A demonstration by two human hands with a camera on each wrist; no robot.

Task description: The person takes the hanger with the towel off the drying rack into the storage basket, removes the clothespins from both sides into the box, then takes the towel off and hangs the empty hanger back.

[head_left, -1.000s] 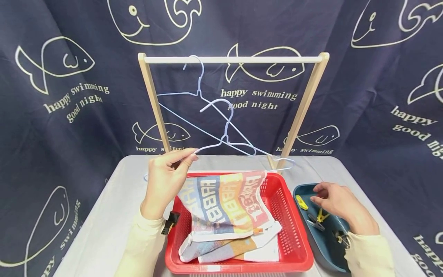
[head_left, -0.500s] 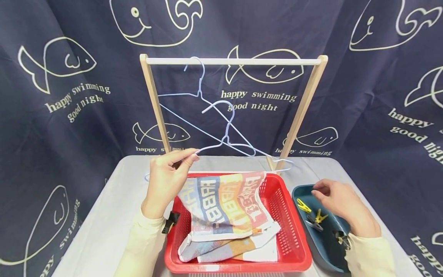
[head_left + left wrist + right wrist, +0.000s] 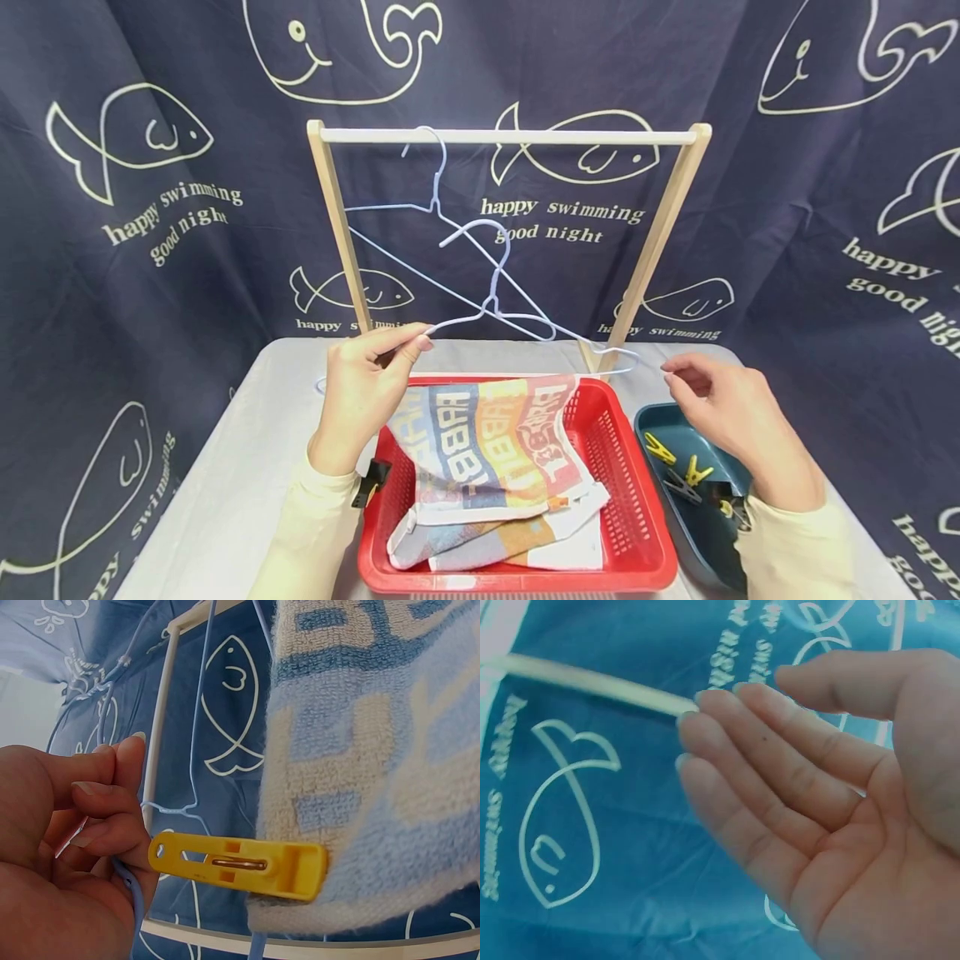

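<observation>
My left hand [image 3: 363, 392] pinches the shoulder of a light blue wire hanger [image 3: 491, 300] in front of the rack. From the hanger's lower bar a multicoloured lettered towel [image 3: 480, 442] droops into the red basket [image 3: 652, 575]. In the left wrist view, a yellow clothespin [image 3: 240, 862] grips one corner of the towel at the bar, close to my fingers. My right hand [image 3: 742, 421] is raised above a dark teal tray [image 3: 645, 410], its fingers loosely bent; the right wrist view shows nothing in its palm.
Loose in the tray are yellow clothespins [image 3: 660, 448] and a grey clothespin [image 3: 681, 487]. Behind, a wooden rack [image 3: 656, 233] with a white bar [image 3: 562, 136] carries a second blue hanger [image 3: 437, 179]. More folded cloth [image 3: 562, 542] lies in the basket under the towel's hem.
My right hand has risen out of the tray and moved slightly forward, with more of the clothespins showing beneath it. My left hand, hanger and towel stay about where they were.
</observation>
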